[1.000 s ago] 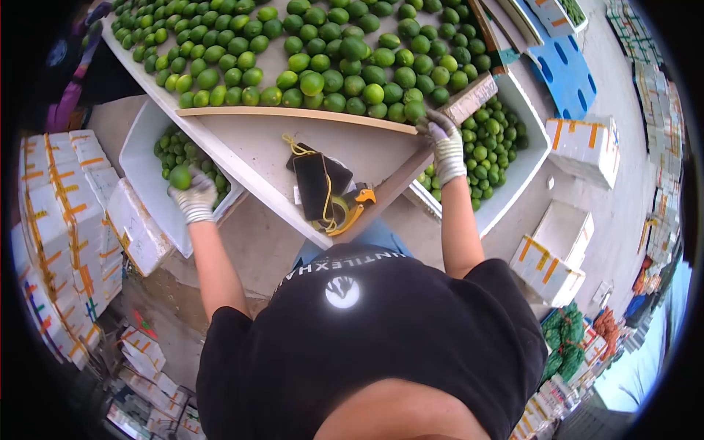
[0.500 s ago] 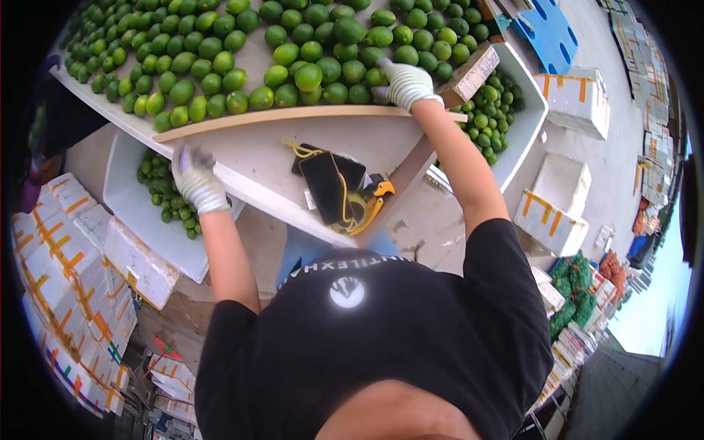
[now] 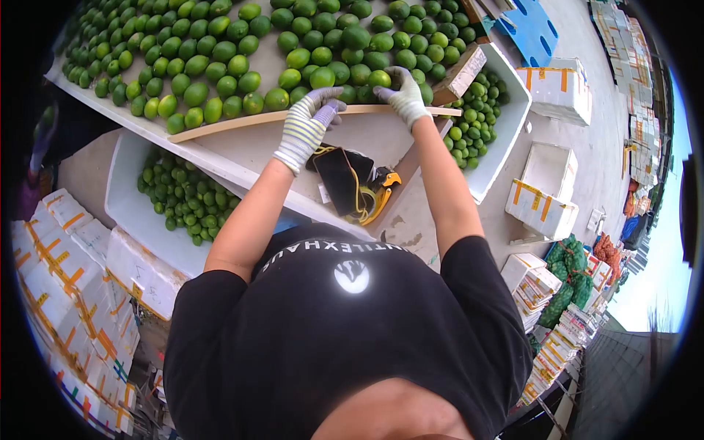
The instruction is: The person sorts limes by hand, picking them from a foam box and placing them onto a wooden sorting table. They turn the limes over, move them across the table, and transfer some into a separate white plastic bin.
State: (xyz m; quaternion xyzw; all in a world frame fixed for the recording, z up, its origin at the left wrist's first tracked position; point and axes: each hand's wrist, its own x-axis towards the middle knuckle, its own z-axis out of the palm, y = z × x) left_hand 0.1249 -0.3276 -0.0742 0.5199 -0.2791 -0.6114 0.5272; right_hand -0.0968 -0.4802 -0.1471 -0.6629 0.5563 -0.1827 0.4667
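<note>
Strewn with glossy round green limes across the upper frame, just beyond both hands. At upper centre, reaching with a striped, knit-gloved left hand, fingers part-bent and thumb apart, over a thin pale wooden strip, visibly empty. Right of that, curving a gloved right hand half open beside limes; impossible to tell if touching any.

Lots of round limes, green with some a bit yellow, lie loose on the pale table behind a thin wood strip; more limes sit heaped in a white tub on each side.
</note>
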